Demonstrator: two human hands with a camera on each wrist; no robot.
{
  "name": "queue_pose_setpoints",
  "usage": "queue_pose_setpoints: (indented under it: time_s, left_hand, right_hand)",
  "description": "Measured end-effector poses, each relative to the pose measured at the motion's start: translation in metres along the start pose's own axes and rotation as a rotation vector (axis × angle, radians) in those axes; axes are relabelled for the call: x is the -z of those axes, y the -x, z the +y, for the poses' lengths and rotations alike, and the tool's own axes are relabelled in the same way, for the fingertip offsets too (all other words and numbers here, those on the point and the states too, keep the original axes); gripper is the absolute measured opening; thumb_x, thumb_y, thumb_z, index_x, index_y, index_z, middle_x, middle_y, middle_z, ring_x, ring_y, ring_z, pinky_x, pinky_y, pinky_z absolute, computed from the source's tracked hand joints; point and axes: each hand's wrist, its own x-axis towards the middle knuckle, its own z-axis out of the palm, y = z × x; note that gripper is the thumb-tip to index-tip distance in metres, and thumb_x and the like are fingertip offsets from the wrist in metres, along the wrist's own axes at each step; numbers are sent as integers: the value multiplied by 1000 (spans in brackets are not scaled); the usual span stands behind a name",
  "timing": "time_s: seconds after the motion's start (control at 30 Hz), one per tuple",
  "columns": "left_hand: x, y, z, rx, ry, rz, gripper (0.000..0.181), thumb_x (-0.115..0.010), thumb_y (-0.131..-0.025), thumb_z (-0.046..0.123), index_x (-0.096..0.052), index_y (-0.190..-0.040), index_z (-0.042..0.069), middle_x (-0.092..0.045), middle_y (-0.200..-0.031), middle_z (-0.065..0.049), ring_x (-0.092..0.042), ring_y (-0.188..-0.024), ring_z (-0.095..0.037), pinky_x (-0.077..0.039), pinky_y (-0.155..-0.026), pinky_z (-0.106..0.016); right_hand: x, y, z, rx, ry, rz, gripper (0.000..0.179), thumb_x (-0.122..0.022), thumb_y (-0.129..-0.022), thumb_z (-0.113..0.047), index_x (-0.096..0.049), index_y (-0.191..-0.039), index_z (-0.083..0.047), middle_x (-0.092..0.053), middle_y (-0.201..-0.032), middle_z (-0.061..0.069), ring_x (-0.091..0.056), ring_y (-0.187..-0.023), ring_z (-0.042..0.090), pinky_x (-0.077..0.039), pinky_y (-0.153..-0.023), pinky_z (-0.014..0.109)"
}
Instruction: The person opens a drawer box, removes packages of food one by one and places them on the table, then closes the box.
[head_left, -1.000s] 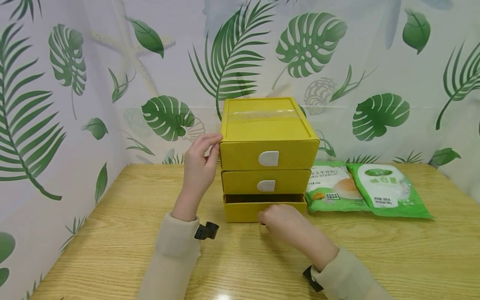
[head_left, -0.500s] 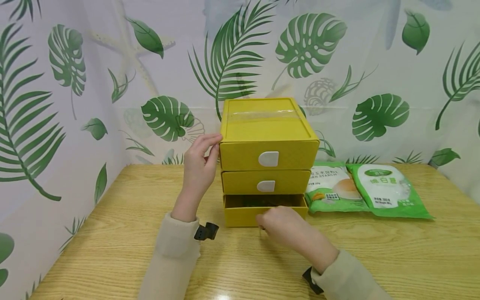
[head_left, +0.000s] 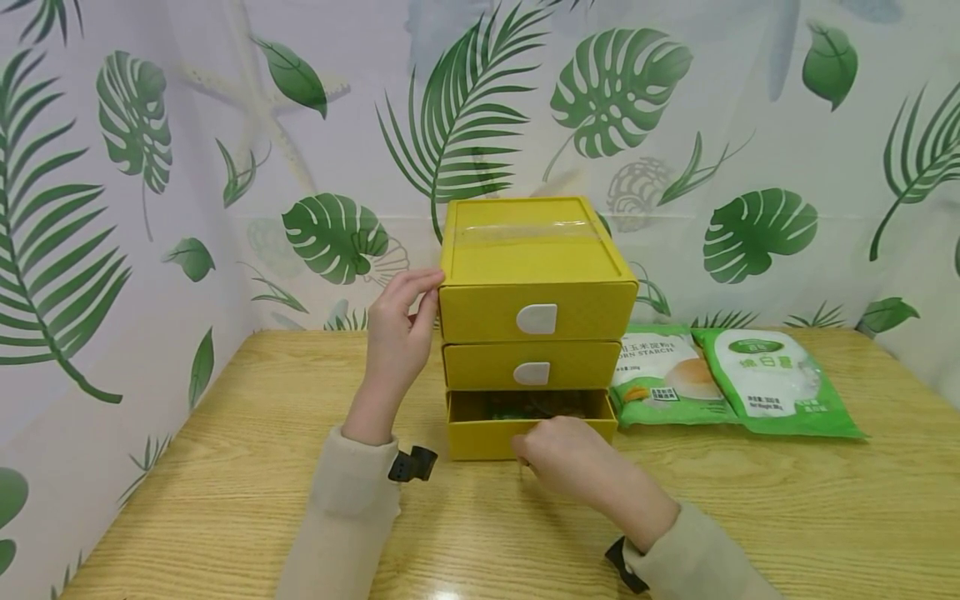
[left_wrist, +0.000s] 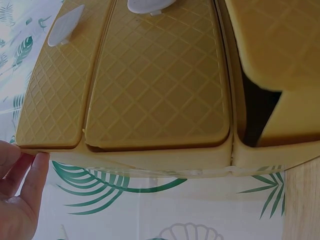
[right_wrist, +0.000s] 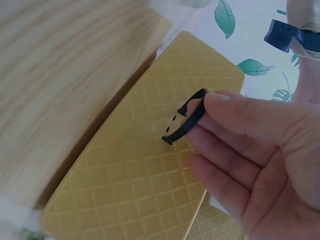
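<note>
A yellow three-tier drawer cabinet (head_left: 536,250) stands on the table, clear tape across its top. My left hand (head_left: 401,333) rests its fingertips and thumb against the cabinet's upper left front corner, fingers mostly straight. The bottom drawer (head_left: 480,440) is pulled partway out, with dark and green contents (head_left: 517,407) partly showing inside. Before its front is my right hand (head_left: 573,458); in the right wrist view, thumb and fingers pinch a black loop handle (right_wrist: 187,124) on the waffle-patterned drawer front (right_wrist: 135,165). The upper two drawers are closed, each with a white tab (head_left: 536,319).
To the cabinet's right lie a corn starch bag (head_left: 667,375) and another green-and-white bag (head_left: 776,379), close beside the drawer. A leaf-printed sheet (head_left: 315,125) hangs behind and at the left. Wooden tabletop (head_left: 465,533) lies in front.
The bottom drawer has slid further out toward me, and its contents have come into sight. My right hand moved slightly nearer with it; the left hand stayed at the corner.
</note>
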Motion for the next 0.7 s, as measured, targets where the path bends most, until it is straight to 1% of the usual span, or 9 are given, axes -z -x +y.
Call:
queue_pose_setpoints:
  time_s: [0.13,0.33,0.53,0.7]
  left_hand:
    - [0,0,-1,-6,0,3,19,-52,-85,-6,-63,-101,-7,-59,-99,-15,-57,-92,-23,-52,-57,-28]
    - [0,0,-1,-8,4,5,19,-52,-85,-6,-63,-101,-7,-59,-99,-15,-57,-93,-23,-53,-58,-29]
    - [0,0,-1,-6,4,5,19,-52,-85,-6,-63,-101,-6,-59,-99,-15,-57,-93,-23,-53,-58,-28]
    - [0,0,-1,-10,6,8,19,-52,-85,-6,-63,-100,-7,-59,-99,-15,-57,-93,-23,-53,-58,-29]
  right_hand:
    - [0,0,-1,-10,-22,-30,28,-60,-75,2,-45,-58,-15,-30,-49,-8,-26,-46,6,-24,-41,20]
    - [3,2,-2,-12,-28,-53,22,-62,-75,1,-53,-62,-14,-38,-51,-9,-33,-45,6,-30,-41,21]
    - [5,2,-4,1,-21,-54,27,-61,-75,3,-48,-59,-15,-35,-50,-9,-29,-46,6,-27,-41,21]
    - [5,3,-5,3,-27,-60,27,-62,-75,2,-48,-59,-15,-35,-50,-9,-29,-45,5,-27,-40,20]
